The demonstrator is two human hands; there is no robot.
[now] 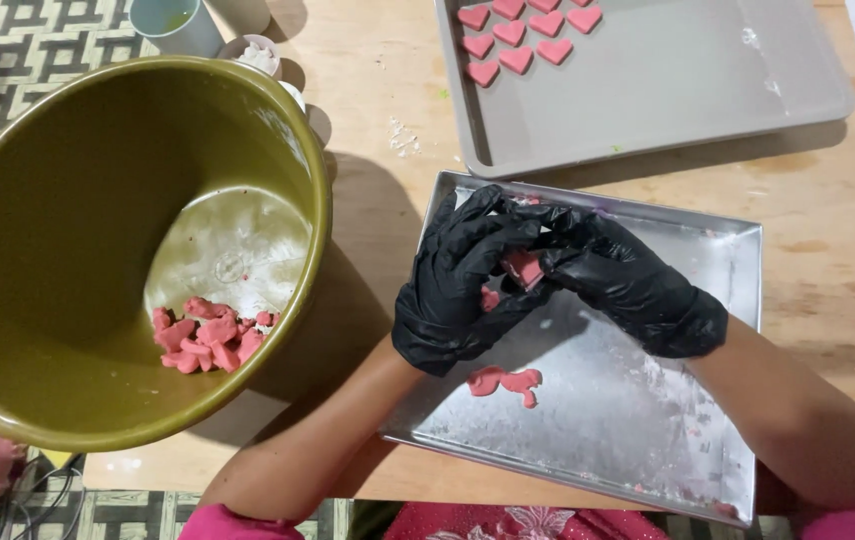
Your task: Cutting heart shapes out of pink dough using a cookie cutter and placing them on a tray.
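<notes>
While both hands work: the left hand point(453, 285) and right hand point(620, 275), in black gloves, close together around a pink dough piece point(523, 268) over the metal tray point(718, 300).
Done: nine pink hearts point(523, 32) lie in rows on the grey tray point(668, 90) at the far end of the bench point(378, 110).
Left: a dough scrap point(505, 383) on the floured metal tray; more scraps point(210, 335) in the olive bowl point(58, 200).
Around: a cup point(176, 22) and a small white pot point(253, 52) beyond the bowl.
In the way: nothing between the trays.
</notes>
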